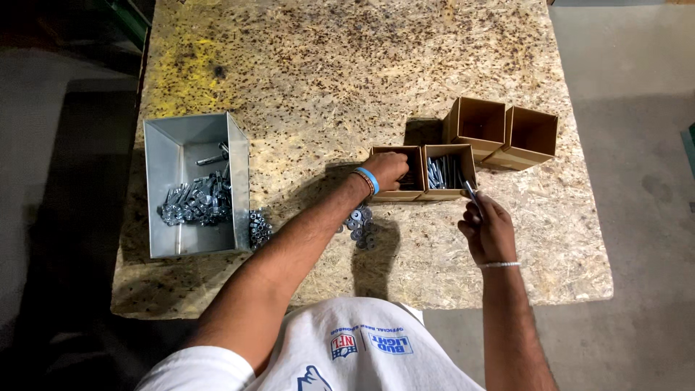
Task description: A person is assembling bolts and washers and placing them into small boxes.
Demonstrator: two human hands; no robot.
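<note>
The person is leaning over a chipboard tabletop (347,72), with the left hand (386,169) reaching into the left of two touching cardboard boxes (399,194), fingers curled down inside; whether they are closing on anything cannot be told. The right hand (486,226) is pinching a metal bolt (471,192) just at the front rim of the neighbouring box of bolts (449,174). The bolt is looking stiff, smooth and dense for its size, likely to be slipping if held by the threads loosely, so a firm pinch along the shank is suiting it. A pile of washers (360,223) is lying near the left forearm. Two empty boxes (501,132) are standing behind, and a metal bin (194,185) of hardware is sitting well apart at the left.
</note>
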